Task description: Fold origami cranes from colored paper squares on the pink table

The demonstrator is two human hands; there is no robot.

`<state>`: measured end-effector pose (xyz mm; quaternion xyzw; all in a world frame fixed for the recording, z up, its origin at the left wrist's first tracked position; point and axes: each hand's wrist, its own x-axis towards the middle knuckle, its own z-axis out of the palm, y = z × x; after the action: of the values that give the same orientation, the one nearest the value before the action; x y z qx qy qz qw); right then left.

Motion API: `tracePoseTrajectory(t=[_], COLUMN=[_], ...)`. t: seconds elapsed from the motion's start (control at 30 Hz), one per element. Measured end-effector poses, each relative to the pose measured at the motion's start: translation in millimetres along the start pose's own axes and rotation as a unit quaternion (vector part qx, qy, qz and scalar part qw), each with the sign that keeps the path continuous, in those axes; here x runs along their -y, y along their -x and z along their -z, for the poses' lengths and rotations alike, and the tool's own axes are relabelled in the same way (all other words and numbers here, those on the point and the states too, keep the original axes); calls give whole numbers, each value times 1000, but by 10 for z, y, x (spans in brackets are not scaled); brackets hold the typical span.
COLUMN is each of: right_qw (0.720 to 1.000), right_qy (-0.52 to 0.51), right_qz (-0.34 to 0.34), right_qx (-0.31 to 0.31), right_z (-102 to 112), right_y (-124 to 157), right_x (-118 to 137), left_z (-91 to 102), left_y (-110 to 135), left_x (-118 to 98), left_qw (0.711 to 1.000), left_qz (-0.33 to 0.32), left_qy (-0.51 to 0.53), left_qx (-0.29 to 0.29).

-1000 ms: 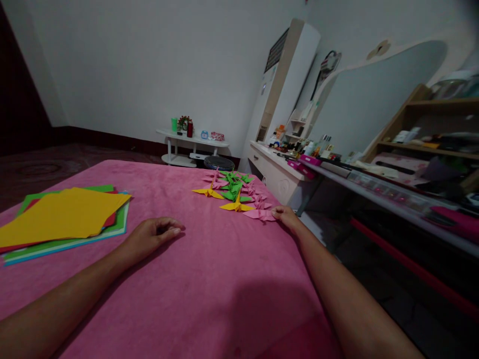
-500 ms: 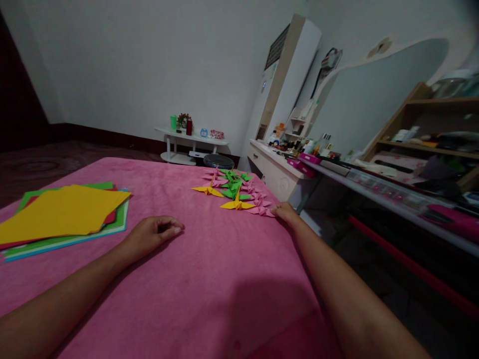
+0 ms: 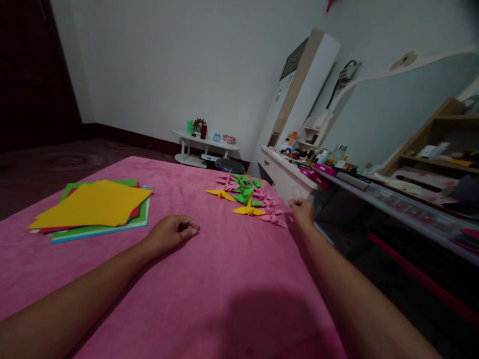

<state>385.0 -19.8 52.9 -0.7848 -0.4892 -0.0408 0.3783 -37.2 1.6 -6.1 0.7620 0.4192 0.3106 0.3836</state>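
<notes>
My left hand (image 3: 175, 233) rests on the pink cloth with its fingers curled in and the thumb close to them, nothing visible inside. At the right edge of the bed-like surface, my right hand (image 3: 302, 211) is just right of the folded paper cranes, apart from them, fingers loosely bent and holding nothing I can see. Pink cranes (image 3: 272, 218) form a row nearest that hand. Green cranes (image 3: 245, 192) sit in the middle, and a yellow crane (image 3: 250, 209) and another yellow crane (image 3: 221, 193) stand on the left side of the group.
A stack of coloured paper, yellow sheet (image 3: 93, 202) on top, lies left of my left hand on the pink cloth (image 3: 209, 289). A cluttered dressing table (image 3: 286, 172) runs along the right. Behind are a low white stand (image 3: 205, 142) and a tall air conditioner (image 3: 299, 85).
My right hand has let go of the nearest pink crane and drawn away to the right. The left hand stays on the cloth. The camera view has turned slightly left.
</notes>
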Motion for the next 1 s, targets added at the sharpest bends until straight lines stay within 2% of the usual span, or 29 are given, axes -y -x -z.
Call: tracePoseTrajectory(t=[0.07,0.23,0.37,0.5,0.73,1.0], right_qw=[1000,994,986,969,931,914], right_qy=[7,28,83,170,317,356], right_qz=[18,85,108,138,163,191], right_qx=[-14,56,93,110,85,38], right_z=[-28,-294,-509,-605,-742,-792], right_y=[-42,-83,-97,-75,49,56], right_x=[230,729,996,1212,1420,1411], left_z=[-1,-7,-9,-3,1,-11], left_y=[-1,2,11,13,16,-3], left_x=[-7,-16,-17,-18,-9,30], left_qw=[1000,1000,1000,1000,999,998], left_qz=[-3,-4,-5,-5,-22,-36], left_qy=[5,10,-13,-21,-35,-44], left_qx=[-3,-5,-2,2,-2,-1])
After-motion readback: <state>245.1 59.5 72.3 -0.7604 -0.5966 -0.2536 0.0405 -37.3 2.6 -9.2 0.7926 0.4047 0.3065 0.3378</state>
